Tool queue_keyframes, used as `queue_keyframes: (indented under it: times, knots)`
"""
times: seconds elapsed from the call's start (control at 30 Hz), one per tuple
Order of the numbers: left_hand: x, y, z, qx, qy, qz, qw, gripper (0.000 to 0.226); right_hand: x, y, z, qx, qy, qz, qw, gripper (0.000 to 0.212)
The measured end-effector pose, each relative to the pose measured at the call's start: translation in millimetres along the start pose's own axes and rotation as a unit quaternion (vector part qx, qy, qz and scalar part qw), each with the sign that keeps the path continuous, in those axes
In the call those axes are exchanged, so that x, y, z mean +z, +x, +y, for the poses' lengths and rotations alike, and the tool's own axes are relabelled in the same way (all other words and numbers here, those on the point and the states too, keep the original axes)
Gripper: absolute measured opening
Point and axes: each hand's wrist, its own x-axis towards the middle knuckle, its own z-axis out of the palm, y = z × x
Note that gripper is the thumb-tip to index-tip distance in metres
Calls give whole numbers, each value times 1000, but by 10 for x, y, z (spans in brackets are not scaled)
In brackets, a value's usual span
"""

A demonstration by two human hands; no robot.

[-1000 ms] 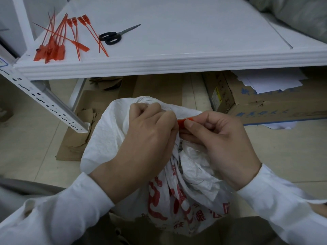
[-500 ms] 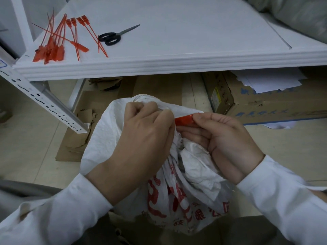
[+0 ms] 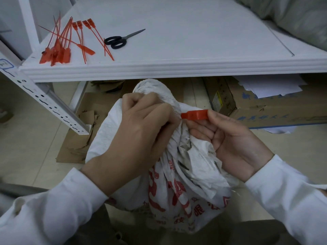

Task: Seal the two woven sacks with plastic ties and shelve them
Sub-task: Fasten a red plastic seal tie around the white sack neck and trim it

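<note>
A white woven sack (image 3: 192, 175) with red print stands on the floor in front of me. My left hand (image 3: 139, 131) grips its bunched neck, fingers curled tight round the gathered fabric. A red plastic tie (image 3: 194, 114) sticks out to the right of the neck. My right hand (image 3: 228, 137) pinches the tie's flat tab, palm turned up. The tie's strap is hidden behind my left hand. Part of a grey-white sack (image 3: 297, 16) lies on the shelf at the far right.
A white shelf board (image 3: 177, 68) runs across the top, carrying several spare red ties (image 3: 65, 43) and black scissors (image 3: 120, 40). A slotted shelf upright (image 3: 46, 103) slants at left. Cardboard boxes (image 3: 265, 106) with papers sit under the shelf; flat cardboard (image 3: 77, 137) lies on the floor.
My right hand has drawn the tie's red tab out to the right, so more of it shows. The sack neck has risen higher above my left hand.
</note>
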Motion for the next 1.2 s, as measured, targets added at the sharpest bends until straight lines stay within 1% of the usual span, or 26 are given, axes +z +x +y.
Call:
queue_keyframes:
  times: [0.2, 0.33, 0.43, 0.67, 0.8, 1.1, 1.2]
  knots:
    - [-16, -18, 39, -32, -52, 9, 998, 14, 21, -3, 17, -20, -21, -10, 1000, 26]
    - [-20, 1, 68, -52, -64, 16, 996, 11, 32, -20, 6, -45, -42, -14, 998, 23]
    - [-12, 6, 78, -58, -63, 20, 996, 11, 31, -34, 2, -55, -50, -14, 997, 20]
    - [-7, 15, 98, -65, -51, 14, 997, 13, 12, -40, 1, -79, -67, -21, 994, 26]
    - [-3, 18, 93, -67, -38, -5, 997, 14, 23, -41, 8, -98, -85, -20, 991, 28]
    - [-9, 34, 79, -70, -30, -36, 996, 14, 31, -50, 32, -140, -130, -4, 982, 21]
    - [8, 39, 99, -74, -13, -38, 996, 13, 12, -43, 49, -160, -161, -1, 974, 15]
